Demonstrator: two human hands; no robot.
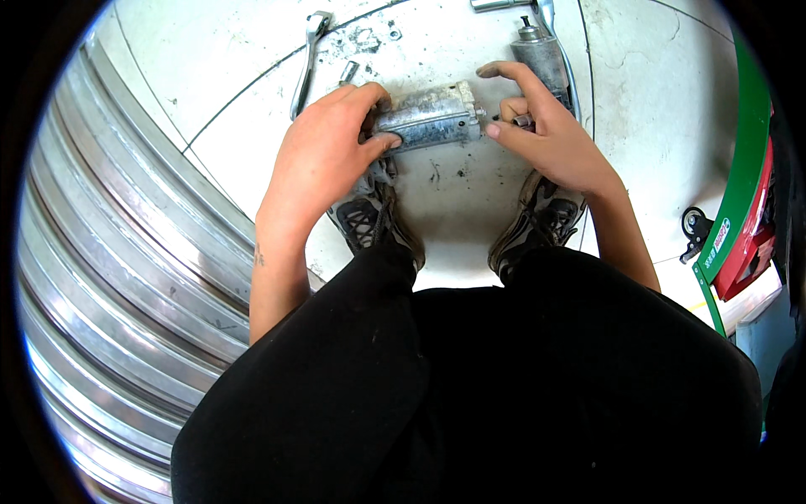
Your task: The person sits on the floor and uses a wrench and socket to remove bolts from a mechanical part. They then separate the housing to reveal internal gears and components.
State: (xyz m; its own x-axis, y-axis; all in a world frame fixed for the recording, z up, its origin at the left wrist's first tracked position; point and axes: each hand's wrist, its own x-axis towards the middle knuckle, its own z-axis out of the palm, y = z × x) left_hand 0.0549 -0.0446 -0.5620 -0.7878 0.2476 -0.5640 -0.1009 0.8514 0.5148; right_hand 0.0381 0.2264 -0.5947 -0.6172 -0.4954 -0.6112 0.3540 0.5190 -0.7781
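My left hand (323, 151) is closed round the left end of a grimy metal cylinder (430, 116), its thumb along the near side. The cylinder lies sideways above the floor, with small bolt-like bits sticking out of its right end. Just off that end is my right hand (550, 139). Its index finger reaches out to the left, while the other fingers curl round a small metal cylindrical piece (522, 121) that is partly hidden. A second cylindrical metal part (539, 57), with a stud on top, stands beyond my right hand.
A ratchet wrench (310, 63) and a small socket (348, 72) lie at the far left. Another metal tool (547, 15) lies far right, partly behind the standing part. Ribbed metal (126, 252) fills the left side. At right are a green frame (743, 176) and a caster (694, 227).
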